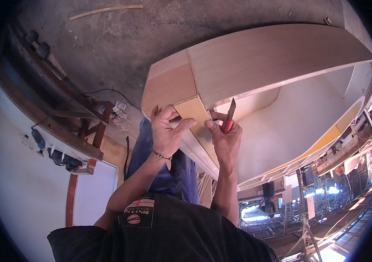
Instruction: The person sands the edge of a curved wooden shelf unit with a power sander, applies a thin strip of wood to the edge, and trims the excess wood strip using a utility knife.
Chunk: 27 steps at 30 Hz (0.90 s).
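Note:
My left hand (pixel 167 133) is closed on the left edge of a tan, thin wooden piece (pixel 193 110), its thumb lying along the surface. My right hand (pixel 226 139) presses its thumb on the right edge of the same piece. Its fingers also hold a red utility knife (pixel 228 124), with the dark blade out and pointing up and away from me. The wooden piece lies at the near left corner of a large curved wooden shell (pixel 277 56). Some fingertips of both hands are hidden behind the piece.
The shell's pale hollow inside (pixel 277 135) opens to the right of my hands. At left are a dark wooden trestle (pixel 96 126), a cable (pixel 112 90) and a blue power tool (pixel 38 139). A wooden strip (pixel 106 11) lies on the concrete floor. Cluttered racks stand at lower right.

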Available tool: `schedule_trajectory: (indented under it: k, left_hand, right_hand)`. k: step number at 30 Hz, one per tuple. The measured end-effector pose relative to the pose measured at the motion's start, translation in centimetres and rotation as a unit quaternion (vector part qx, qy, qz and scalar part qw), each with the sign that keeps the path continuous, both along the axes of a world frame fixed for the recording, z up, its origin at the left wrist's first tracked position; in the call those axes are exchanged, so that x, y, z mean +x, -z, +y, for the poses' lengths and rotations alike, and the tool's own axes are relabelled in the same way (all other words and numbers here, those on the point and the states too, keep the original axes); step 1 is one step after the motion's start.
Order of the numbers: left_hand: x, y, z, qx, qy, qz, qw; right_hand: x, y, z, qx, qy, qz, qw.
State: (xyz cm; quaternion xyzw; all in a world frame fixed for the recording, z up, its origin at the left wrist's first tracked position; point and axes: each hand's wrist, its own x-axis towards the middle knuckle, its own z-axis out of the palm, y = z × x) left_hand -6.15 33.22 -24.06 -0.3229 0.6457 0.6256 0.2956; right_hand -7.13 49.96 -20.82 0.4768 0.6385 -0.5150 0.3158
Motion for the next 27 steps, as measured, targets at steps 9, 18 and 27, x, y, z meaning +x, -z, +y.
schedule_trajectory:
  k: [9,18,27]
  left_hand:
    - [-0.33,-0.28,0.36,0.035,-0.058,-0.007,0.998]
    - [-0.43,-0.21,0.26,0.03,-0.044,0.006,0.999]
    - [-0.26,-0.09,0.15,0.03,-0.044,0.003,0.999]
  right_hand:
    - [0.18,0.16,0.08,-0.004,-0.002,-0.016,1.0]
    - [0.24,0.14,0.03,0.006,-0.009,-0.015,1.0]
    - [0.13,0.03,-0.06,0.002,-0.005,-0.006,1.0]
